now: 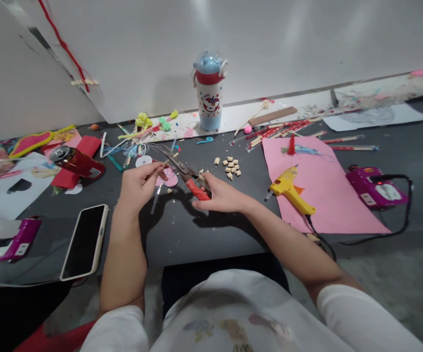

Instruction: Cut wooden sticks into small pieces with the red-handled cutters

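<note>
My right hand (224,192) is wrapped round the red handles of a pair of scissors (179,166), whose blades are parted and point up and left. Close by, the fingertips of my left hand (138,185) are pinched together beside the blades, on something small and thin that I cannot make out. Below the blades lie a pink disc (169,177) and a clear narrow strip (156,197). To the right of the scissors is a loose group of small pale wooden pieces (230,167).
A water bottle (211,98) stands at the back. To the right, a yellow glue gun (288,189) rests on pink paper (328,195), beside a purple box (374,188) with a cable. A drink can (75,163) and a phone (85,243) are at left. Wrapped sticks (283,131) lie behind.
</note>
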`<state>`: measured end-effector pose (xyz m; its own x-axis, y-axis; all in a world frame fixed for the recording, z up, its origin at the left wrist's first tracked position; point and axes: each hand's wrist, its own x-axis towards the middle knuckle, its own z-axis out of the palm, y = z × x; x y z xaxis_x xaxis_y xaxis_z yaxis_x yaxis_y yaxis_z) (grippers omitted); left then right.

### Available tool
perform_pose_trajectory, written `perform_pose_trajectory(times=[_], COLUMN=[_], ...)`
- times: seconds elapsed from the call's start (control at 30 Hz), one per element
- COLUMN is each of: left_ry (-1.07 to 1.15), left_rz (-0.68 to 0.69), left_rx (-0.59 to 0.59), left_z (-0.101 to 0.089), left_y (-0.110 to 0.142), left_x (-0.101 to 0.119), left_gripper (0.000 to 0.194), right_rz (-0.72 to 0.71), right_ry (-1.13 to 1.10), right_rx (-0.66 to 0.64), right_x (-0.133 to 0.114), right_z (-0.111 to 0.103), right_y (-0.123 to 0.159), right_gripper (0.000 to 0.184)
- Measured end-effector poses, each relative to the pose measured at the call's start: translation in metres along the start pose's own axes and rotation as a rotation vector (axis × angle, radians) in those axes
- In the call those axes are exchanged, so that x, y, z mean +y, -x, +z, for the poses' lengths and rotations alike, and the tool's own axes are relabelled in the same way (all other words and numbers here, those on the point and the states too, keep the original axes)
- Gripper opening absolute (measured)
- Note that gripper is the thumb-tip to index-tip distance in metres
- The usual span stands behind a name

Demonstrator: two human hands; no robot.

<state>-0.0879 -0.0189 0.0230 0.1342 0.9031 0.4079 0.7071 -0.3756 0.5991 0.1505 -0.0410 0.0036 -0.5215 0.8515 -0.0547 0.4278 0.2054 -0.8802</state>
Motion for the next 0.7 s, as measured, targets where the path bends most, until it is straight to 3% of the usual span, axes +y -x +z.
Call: perform_pose_trajectory(times=[0.37,0.43,0.53,0.6,0.7], left_ry=[0.007,-0.1,-0.269,-0.27,-0.091], left_rz=[-0.014,0.061,0.205,0.239,0.093], left_rx=[-0.063,-0.001,0.197,0.274,0.153], left_z=[0.001,0.006,0.015,0.021,0.032], left_y=[-0.003,-0.003,-0.001,0.002,0.008], left_x=[0.0,0.002,0.009,0.014,0.022], left_gripper=[0.029,0.027,0.025,0.023,0.031], right_rz=[0.047,0.087,0.144,0.155,0.147], right_ry=[0.104,0.087,0.025,-0.032,-0.12], right_rx=[-0.015,0.007,0.039,0.057,0.076], right_x=[0.001,0.001,0.002,0.002,0.004], right_z=[0.0,0.001,0.004,0.007,0.011], right_y=[0.0,0.0,-0.002,-0.004,-0.008], right_gripper=[0.05,0.052,0.054,0.054,0.05])
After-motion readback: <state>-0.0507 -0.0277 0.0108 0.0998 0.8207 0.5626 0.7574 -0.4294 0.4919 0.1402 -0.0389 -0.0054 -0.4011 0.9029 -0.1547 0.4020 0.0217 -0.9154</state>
